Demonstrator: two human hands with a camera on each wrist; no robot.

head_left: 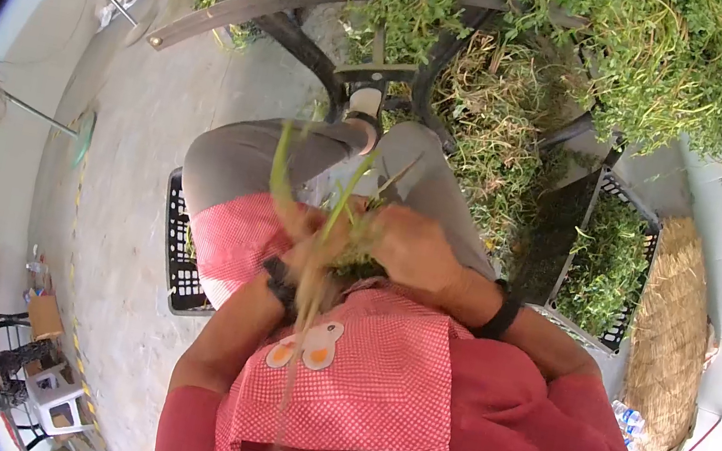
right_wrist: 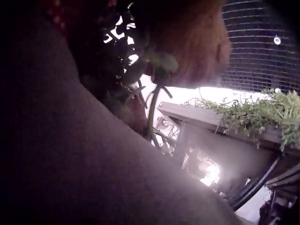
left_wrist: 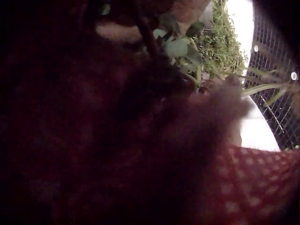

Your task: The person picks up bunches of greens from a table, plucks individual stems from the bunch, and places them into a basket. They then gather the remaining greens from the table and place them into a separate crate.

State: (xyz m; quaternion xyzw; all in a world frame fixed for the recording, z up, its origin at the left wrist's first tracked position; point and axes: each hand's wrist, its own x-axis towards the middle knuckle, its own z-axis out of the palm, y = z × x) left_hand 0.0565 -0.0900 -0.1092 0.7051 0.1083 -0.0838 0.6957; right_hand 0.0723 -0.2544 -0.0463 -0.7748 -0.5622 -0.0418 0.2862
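Note:
Both hands meet low in front of the apron, over the lap, in the head view. My left hand, blurred by motion, grips leafy green stems; some point up past the fingers, and a pale strand trails down across the apron. Right beside it, my right hand has its fingers curled at the same bunch, with its fingertips mostly hidden. Leaves show close to the fingers in the left wrist view. In the right wrist view a green stem hangs between the hands, much of it in shadow.
A wooden-edged table ahead bears a large heap of greens. More cut plants are piled beneath it. To the right stand a black crate of greens and a woven straw roll; another black crate is at the left.

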